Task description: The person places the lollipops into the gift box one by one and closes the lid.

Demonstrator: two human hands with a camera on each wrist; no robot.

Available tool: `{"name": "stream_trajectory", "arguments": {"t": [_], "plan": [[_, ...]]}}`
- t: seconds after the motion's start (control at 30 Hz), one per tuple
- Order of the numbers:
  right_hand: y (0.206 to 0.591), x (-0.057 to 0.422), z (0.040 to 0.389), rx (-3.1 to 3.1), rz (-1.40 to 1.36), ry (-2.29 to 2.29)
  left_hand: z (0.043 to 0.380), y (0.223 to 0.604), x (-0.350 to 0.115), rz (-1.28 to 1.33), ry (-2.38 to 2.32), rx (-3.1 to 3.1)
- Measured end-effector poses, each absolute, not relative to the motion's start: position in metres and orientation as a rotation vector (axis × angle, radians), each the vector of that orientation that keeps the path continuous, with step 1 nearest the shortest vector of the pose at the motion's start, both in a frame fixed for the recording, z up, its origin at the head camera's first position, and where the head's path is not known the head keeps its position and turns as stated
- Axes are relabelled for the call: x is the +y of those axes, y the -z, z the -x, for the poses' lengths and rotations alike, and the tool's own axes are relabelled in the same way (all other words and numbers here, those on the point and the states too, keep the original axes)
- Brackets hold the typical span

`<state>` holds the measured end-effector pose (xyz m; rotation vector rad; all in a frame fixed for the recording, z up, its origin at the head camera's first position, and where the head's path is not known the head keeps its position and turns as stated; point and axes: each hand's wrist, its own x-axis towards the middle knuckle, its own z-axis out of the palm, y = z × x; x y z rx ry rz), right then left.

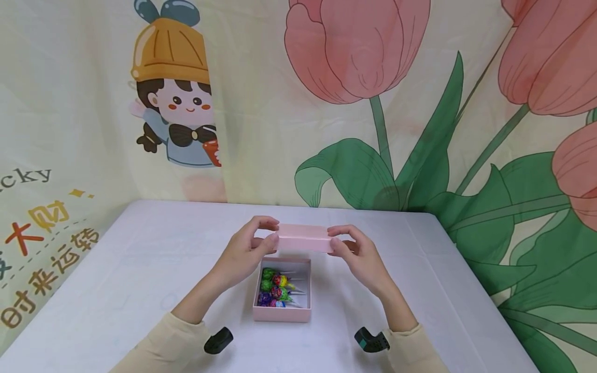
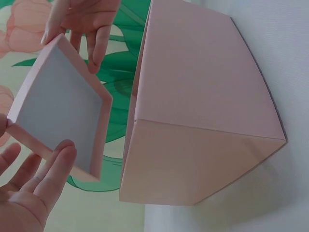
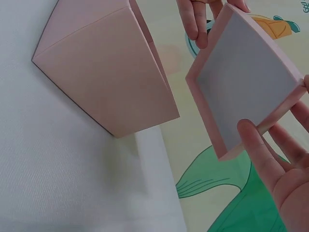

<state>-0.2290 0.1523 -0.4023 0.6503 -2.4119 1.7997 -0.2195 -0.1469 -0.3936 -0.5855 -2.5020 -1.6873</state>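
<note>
Both hands hold a pink box lid point(image 1: 304, 238) in the air, just beyond and above an uncovered pink box point(image 1: 282, 314). The left hand point(image 1: 244, 250) pinches the lid's left end between thumb and fingers. At the right end, the right hand point(image 1: 360, 257) grips it the same way. Several lollipops point(image 1: 279, 289) in colourful wrappers lie inside the box, their white sticks pointing right. In the left wrist view the lid point(image 2: 63, 101) shows its pale inner side, apart from the box point(image 2: 203, 72). The right wrist view also shows the lid's hollow underside point(image 3: 246, 77).
A white-covered table point(image 1: 140, 274) bears the box near its middle. Behind it hangs a printed backdrop point(image 1: 252, 103) with tulips and a cartoon figure. Black wrist devices point(image 1: 218, 341) sit at both sleeves.
</note>
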Motion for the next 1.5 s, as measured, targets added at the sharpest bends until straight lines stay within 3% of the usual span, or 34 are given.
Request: {"name": "stream_trajectory", "arguments": {"t": [0.8, 1.5], "plan": [[0.401, 0.157, 0.225, -2.415, -0.712, -1.864, 0.214, 0.394, -0.149, 0.665, 1.764, -2.498], [0.396, 0.157, 0.209, -2.565, -0.52, -2.161, 0.206, 0.393, -0.162, 0.581, 1.879, -2.677]]}}
